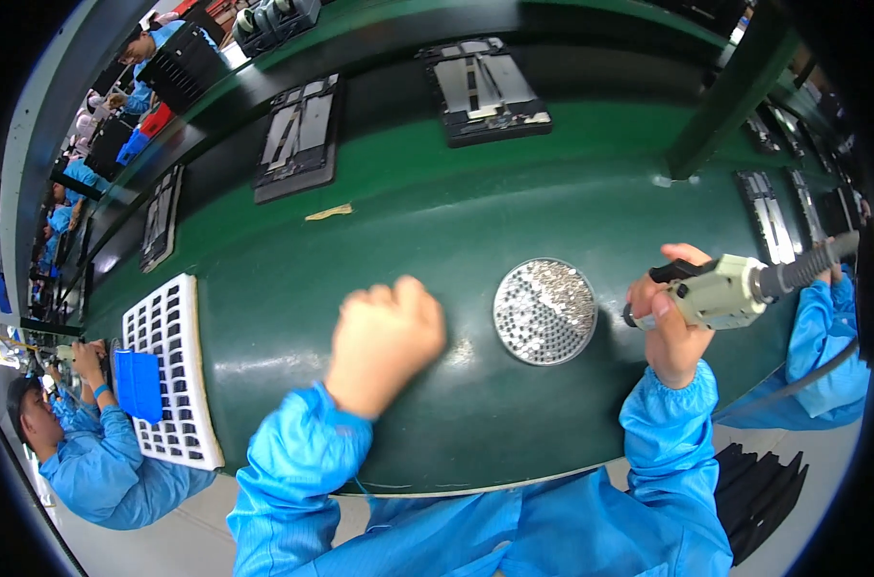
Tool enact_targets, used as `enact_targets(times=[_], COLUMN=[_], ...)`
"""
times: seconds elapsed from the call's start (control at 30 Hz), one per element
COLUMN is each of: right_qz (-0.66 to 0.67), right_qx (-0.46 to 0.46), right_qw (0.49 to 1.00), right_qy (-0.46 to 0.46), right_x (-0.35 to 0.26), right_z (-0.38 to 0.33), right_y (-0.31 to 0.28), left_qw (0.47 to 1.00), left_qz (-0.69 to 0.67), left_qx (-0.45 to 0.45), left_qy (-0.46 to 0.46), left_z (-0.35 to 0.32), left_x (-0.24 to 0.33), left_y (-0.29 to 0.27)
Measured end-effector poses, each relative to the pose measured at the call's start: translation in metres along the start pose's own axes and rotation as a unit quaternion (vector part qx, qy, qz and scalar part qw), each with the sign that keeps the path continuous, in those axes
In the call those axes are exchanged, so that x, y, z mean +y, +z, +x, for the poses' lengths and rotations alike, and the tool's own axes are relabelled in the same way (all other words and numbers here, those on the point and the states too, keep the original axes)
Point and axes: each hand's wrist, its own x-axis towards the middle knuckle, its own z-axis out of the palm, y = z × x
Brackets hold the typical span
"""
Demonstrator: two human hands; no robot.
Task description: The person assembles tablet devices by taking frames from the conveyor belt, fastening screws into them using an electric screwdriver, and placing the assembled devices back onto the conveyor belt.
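My left hand is closed in a fist over the green bench, left of a round dish. Whatever its fingers hold, if anything, is hidden from view. My right hand is wrapped round a pale green electric screwdriver, which lies roughly sideways with its tip end toward the dish. A grey ribbed cable sleeve runs from its back end toward the right edge. Between my hands sits the clear round dish with a plate full of small holes. Many tiny silvery pieces, seemingly screws, are heaped on its upper right part.
Flat device assemblies lie along the far side, another assembly further right. A white slotted tray with a blue box stands left. A tan strip lies mid-bench. A green post rises right. Co-workers sit on both sides.
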Motion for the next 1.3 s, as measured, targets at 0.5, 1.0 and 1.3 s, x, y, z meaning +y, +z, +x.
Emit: enact_targets(times=[0.5,1.0,1.3], right_qz=[-0.056,-0.047,-0.069], right_qx=[-0.024,0.015,0.011], right_qw=[0.997,0.999,0.997], right_qy=[0.057,0.011,0.017], right_x=[0.002,0.006,0.007], right_z=[0.027,0.022,0.023], right_y=[-0.019,-0.020,-0.032], left_qw=[0.925,0.483,0.940], left_qz=[-0.231,-0.827,-0.208], left_qx=[0.285,-0.241,0.185], left_qy=[0.096,0.159,0.198], left_z=[0.032,0.014,-0.015], left_x=[-0.009,0.020,0.046], left_y=[0.073,0.046,0.004])
